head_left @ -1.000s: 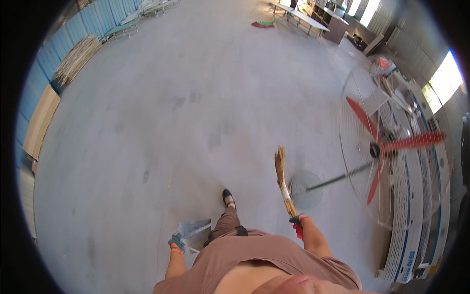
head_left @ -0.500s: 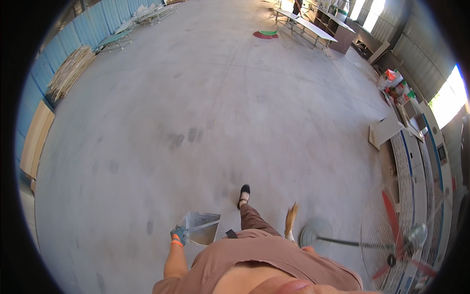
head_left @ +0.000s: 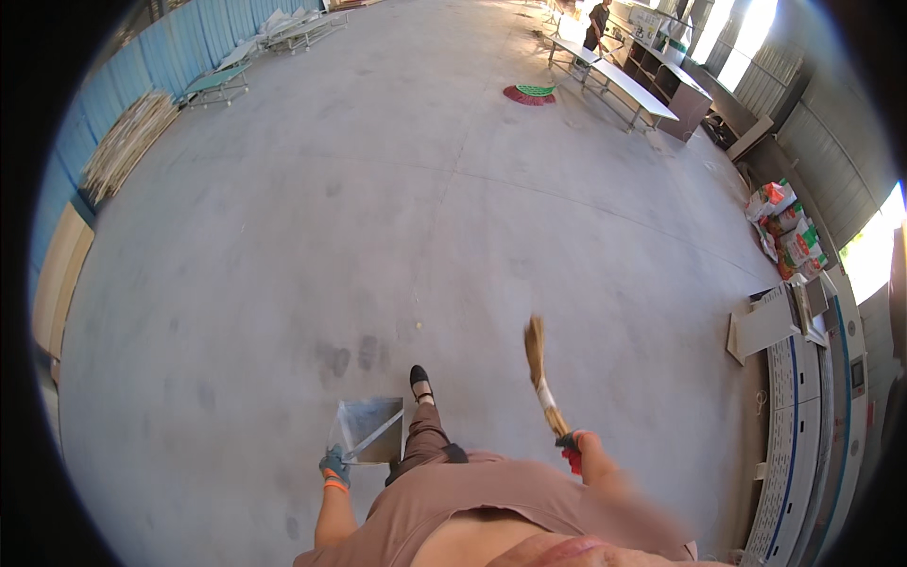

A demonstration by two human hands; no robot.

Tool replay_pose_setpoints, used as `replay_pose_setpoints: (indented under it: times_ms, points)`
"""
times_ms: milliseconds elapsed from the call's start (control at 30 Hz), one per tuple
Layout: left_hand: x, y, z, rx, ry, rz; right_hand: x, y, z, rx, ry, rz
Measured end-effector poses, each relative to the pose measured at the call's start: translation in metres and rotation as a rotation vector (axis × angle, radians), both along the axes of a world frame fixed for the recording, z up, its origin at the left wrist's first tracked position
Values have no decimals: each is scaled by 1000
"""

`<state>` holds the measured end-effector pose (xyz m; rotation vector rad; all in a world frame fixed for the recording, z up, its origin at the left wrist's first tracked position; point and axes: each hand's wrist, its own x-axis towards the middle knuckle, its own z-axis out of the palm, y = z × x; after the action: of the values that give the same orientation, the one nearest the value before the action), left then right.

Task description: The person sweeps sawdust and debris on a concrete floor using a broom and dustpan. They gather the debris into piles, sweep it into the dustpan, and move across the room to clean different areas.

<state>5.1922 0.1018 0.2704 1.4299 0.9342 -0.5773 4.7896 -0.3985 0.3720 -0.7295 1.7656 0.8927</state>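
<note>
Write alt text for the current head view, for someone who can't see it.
A person in brown holds a metal dustpan in the gloved left hand and a straw hand broom in the gloved right hand, above a grey floor. Ahead lies a red and green fan-shaped object, with another person near long white tables.

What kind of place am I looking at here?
Probably a workshop or warehouse, though I can't tell which: a tall, ribbed blue wall lines one side, long wooden strips are stacked against it, and bulky sacks are piled along the opposite side.
</note>
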Motion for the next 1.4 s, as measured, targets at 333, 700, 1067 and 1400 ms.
replay_pose_setpoints:
  times_ms: [333, 700, 1067, 1400]
  points:
    - [350, -308, -26, -67, -24, -133, 266, -195, -32, -122, -20, -171]
    - [650, -576, -69, -282, -75, -151, 349, -495, -250, -604, -681, 526]
    - [931, -857, -39, -69, -59, 51, 880, -849, -35, 21, 72, 13]
    - [1233, -1164, -48, -220, -28, -106, 1128, -1059, -56, -159, -60, -181]
